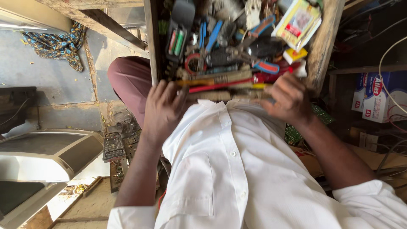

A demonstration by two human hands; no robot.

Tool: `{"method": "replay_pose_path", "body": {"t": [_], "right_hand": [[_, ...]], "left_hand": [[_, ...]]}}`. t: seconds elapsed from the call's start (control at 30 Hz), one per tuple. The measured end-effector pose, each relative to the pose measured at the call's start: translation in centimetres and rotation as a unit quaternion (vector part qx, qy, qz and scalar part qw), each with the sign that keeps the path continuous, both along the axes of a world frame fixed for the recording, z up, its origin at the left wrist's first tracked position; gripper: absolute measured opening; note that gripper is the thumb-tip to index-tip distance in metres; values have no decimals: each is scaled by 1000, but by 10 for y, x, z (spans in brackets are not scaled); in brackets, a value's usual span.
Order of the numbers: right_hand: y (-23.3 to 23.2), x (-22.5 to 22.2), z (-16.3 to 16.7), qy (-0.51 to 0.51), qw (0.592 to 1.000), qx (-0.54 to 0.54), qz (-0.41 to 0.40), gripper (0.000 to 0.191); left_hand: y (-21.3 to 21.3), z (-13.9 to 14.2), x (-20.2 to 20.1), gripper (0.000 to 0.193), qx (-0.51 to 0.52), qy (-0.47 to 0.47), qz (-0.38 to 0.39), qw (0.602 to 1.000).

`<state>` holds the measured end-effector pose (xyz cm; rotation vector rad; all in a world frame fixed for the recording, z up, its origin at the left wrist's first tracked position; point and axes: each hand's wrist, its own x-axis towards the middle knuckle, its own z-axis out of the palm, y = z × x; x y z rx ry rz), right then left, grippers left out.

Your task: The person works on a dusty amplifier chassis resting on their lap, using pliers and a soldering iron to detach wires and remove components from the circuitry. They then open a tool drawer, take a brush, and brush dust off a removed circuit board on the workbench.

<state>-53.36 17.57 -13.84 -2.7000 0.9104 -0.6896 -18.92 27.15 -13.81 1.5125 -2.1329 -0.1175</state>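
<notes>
Head view, looking down the front of a white shirt (237,169) at a wooden tool tray (322,42) crowded with hand tools. Left hand (163,110) lies at the tray's near left corner, fingers loosely spread and curled, not clenched; its fingertips touch the near end of a red-handled tool (220,86) and the yellow-handled tool (195,82) just above it, but whether it actually grips either one cannot be told, since the palm faces away. Right hand (290,97) sits at the tray's near right edge, fingers bent down over the near rim and partly blurred (motion blur along the knuckles); it touches the rim area beside a red tool end (271,77), and whether anything is held inside it cannot be told. Between the two hands the long tools lie side by side along the near edge of the tray. Farther in: blue-handled pliers (214,36) near the middle, a black case with green and red cylinders (177,40) against the left wall, a roll of red tape (193,63) just beside it, and a yellow printed packet (296,21) at the far right corner. A green circuit board (292,133) shows under the right wrist, outside the tray.
</notes>
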Motion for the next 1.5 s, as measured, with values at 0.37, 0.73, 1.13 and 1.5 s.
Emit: {"method": "replay_pose_path", "body": {"t": [0.37, 0.73, 1.13, 1.5], "right_hand": [[25, -15, -8, -75, 997, 23, -1, 36], [-9, 6, -5, -85, 989, -9, -123, 33], [-104, 152, -18, -21, 986, -40, -157, 60], [-58, 107, 18, -92, 994, -34, 38, 32]], "left_hand": [[47, -19, -21, 53, 10, 11, 26, 1000], [47, -16, -37, 66, 5, 41, 66, 997], [43, -12, -46, 94, -30, 14, 191, 981], [13, -11, -27, 98, -23, 128, 65, 989]]}}
